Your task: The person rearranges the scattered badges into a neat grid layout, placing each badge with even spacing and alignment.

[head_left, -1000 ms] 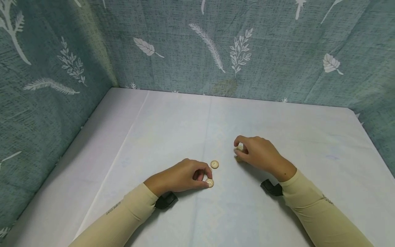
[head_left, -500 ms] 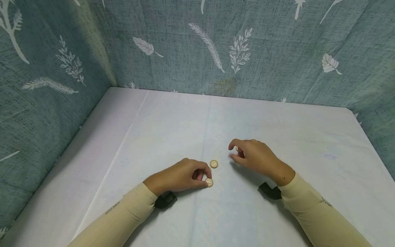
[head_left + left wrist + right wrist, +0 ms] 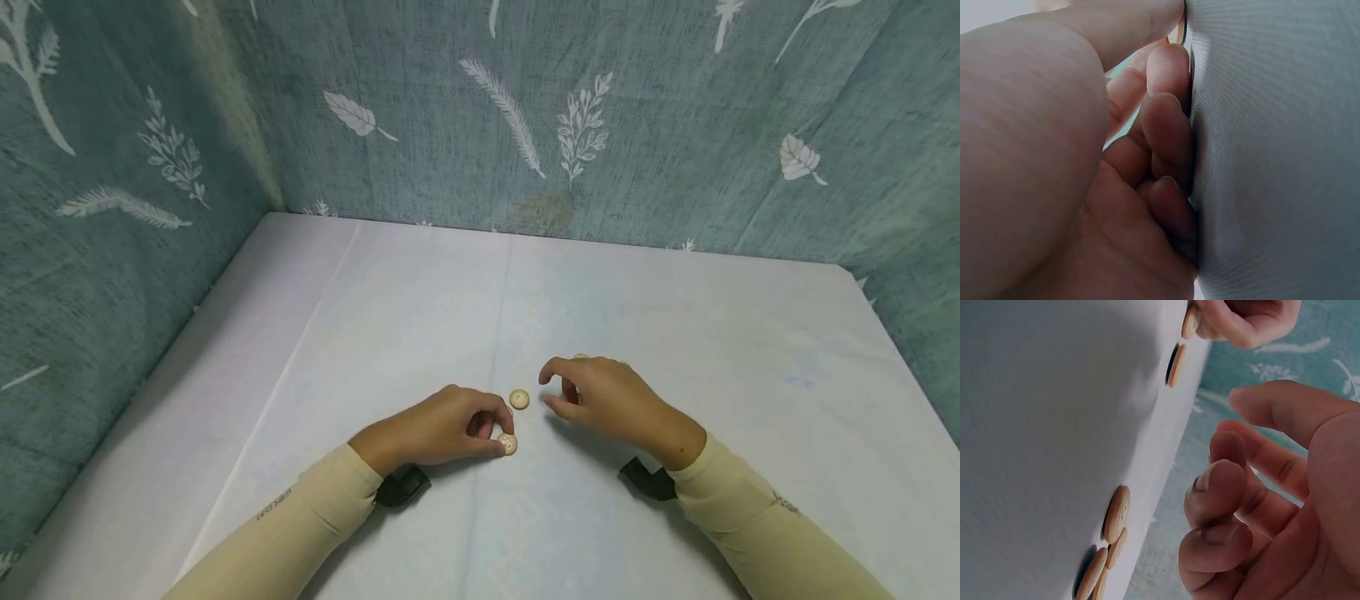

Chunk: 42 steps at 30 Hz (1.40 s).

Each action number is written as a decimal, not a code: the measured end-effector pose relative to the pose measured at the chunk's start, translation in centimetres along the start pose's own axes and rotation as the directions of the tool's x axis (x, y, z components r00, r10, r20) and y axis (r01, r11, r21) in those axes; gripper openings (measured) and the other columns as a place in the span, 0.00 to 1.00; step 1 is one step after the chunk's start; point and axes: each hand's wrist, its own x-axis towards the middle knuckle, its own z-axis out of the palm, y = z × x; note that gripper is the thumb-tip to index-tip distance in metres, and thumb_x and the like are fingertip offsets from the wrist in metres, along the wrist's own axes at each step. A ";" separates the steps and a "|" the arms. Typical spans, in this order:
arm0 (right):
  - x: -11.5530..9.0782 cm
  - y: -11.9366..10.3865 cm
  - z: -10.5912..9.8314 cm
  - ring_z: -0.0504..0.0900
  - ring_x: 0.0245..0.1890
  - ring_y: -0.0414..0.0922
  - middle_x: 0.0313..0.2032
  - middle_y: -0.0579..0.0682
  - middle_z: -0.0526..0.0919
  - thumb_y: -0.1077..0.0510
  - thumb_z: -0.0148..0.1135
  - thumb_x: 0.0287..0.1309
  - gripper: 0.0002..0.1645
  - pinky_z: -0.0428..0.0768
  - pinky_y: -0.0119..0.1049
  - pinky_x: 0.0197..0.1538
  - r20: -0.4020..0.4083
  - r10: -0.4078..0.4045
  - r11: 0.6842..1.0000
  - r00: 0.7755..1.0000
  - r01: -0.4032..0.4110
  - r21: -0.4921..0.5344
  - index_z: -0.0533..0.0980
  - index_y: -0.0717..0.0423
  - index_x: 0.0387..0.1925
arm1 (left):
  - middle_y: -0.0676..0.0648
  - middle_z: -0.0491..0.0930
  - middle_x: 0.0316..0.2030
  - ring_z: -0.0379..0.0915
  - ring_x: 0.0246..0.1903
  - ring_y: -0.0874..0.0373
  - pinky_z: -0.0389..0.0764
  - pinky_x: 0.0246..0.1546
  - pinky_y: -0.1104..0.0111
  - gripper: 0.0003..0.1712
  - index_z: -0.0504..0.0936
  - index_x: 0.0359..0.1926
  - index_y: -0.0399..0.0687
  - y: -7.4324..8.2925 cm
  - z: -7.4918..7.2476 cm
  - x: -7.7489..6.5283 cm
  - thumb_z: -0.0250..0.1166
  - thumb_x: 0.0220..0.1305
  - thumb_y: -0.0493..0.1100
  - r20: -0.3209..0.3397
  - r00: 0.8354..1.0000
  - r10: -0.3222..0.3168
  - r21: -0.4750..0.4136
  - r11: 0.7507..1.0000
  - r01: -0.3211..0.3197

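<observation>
In the head view my left hand (image 3: pixel 461 425) rests low on the cloth, thumb and index fingertip pinching a round wooden button (image 3: pixel 507 444) at its edges. Just beyond it lies another pale wooden button (image 3: pixel 519 399), flat on the table. My right hand (image 3: pixel 600 400) hovers to the right of that button, thumb and index finger apart and holding nothing. Several more buttons (image 3: pixel 1116 514) lie in a cluster below the right hand in the right wrist view; the hand mostly hides them from the head camera. The left wrist view shows only a sliver of button (image 3: pixel 1177 32) at the thumb tip.
A white cloth (image 3: pixel 390 300) covers the table. Blue-green leaf-patterned fabric (image 3: pixel 450 125) hangs along the back and both sides. Dark wrist camera mounts (image 3: pixel 402 486) sit beneath the cream sleeves (image 3: pixel 300 525).
My right hand has left the button cluster, its fingers parting, and moved left and nearer to the button beside the left hand. The left hand holds still.
</observation>
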 end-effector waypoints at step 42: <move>-0.5 -0.9 1.5 0.72 0.26 0.33 0.31 0.40 0.76 0.54 0.69 0.60 0.22 0.70 0.26 0.29 0.129 -0.084 0.996 0.988 0.082 0.020 0.78 0.41 0.56 | 0.62 0.72 0.21 0.64 0.21 0.72 0.70 0.28 0.76 0.05 0.83 0.39 0.60 0.2 0.0 0.0 0.70 0.64 0.50 0.008 1.000 -0.015 0.008 1.000 0.015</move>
